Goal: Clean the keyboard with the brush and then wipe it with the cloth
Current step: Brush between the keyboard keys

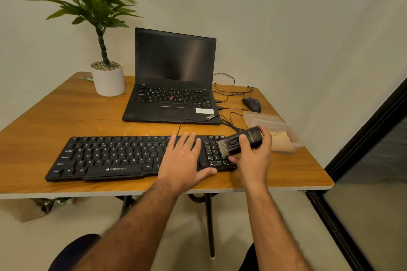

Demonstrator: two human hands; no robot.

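A potted plant (107,77) stands at the wooden table's (66,116) far left, an open ThinkPad laptop (174,86) beside it. The Zebronics keyboard (114,158) lies in front, the left hand (185,160) spread flat on its right half. The right hand (255,152) grips a black brush (237,141), bristles on the number pad. A plastic container (275,130) sits far right.
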